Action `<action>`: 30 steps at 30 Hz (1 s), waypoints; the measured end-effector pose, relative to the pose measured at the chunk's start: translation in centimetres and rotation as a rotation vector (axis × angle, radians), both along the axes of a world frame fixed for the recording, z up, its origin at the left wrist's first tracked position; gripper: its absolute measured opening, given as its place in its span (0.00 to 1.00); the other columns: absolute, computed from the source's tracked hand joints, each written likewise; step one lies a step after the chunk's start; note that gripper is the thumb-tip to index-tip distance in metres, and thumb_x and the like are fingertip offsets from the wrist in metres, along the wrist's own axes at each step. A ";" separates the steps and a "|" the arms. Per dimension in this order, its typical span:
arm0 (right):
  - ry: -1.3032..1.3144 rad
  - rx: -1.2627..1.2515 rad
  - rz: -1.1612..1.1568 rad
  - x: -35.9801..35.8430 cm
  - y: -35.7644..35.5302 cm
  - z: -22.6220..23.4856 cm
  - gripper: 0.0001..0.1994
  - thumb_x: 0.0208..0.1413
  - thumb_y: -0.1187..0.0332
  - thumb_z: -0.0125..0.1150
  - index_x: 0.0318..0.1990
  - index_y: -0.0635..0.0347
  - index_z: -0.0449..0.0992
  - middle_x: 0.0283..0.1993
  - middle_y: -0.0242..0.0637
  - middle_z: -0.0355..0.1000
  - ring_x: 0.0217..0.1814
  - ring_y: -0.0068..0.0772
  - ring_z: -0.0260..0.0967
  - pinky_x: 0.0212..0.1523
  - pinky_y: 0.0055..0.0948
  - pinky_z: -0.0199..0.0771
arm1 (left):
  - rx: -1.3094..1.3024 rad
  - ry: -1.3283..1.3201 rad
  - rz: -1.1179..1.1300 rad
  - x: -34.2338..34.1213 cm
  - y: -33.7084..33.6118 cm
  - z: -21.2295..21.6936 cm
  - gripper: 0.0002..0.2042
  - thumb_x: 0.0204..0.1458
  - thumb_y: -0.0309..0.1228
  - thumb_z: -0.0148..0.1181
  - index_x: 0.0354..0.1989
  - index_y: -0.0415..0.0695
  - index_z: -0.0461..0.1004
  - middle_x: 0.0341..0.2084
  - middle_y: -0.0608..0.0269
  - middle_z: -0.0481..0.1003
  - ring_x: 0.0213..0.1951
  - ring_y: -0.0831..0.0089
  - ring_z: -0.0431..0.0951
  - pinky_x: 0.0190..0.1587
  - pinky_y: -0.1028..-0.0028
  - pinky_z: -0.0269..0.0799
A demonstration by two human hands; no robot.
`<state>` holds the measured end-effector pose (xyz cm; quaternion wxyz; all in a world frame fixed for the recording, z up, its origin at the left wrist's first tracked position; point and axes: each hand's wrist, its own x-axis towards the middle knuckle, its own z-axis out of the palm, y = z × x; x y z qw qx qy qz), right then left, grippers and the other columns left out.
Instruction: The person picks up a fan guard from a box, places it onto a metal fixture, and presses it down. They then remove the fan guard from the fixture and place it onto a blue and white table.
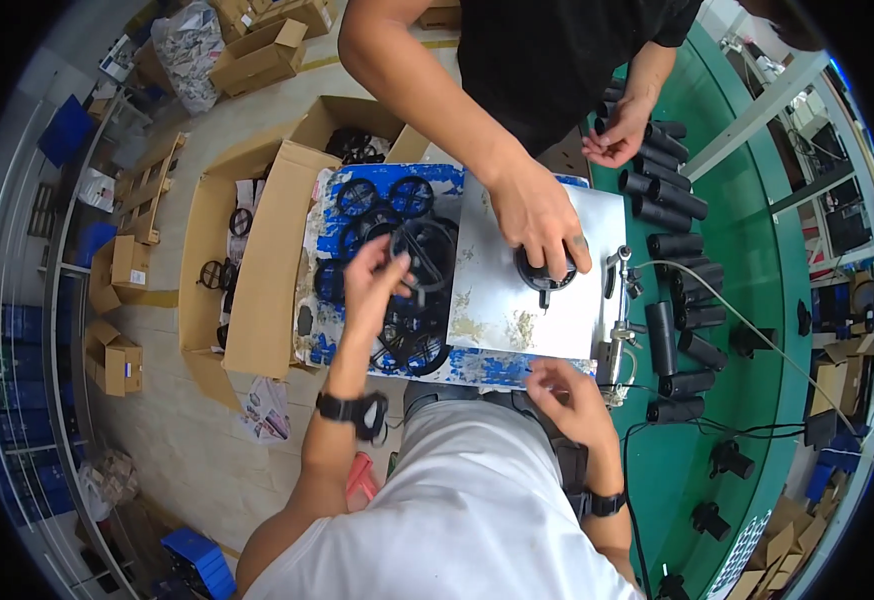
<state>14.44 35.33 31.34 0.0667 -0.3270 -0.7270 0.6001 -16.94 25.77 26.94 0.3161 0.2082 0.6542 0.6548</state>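
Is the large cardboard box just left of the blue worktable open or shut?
Open: the cardboard box has its top uncovered, and black round parts show inside.

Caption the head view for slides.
Left hand holds a black spoked ring while a co-worker's hand touches a round part on a metal plate.

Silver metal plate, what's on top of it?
A round black part and tan patches. The co-worker's hand covers some of the part, and whatever lies directly beneath it is hidden.
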 end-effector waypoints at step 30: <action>0.302 0.066 -0.405 -13.3 2.5 -16.2 0.21 0.29 0.54 0.71 0.27 0.63 0.78 0.29 0.47 0.76 0.31 0.48 0.75 0.32 0.41 0.74 | -1.137 -0.018 -1.284 10.0 20.7 14.9 0.19 0.61 0.25 0.37 0.61 0.44 0.63 0.44 0.49 0.75 0.25 0.74 0.74 0.27 0.79 0.72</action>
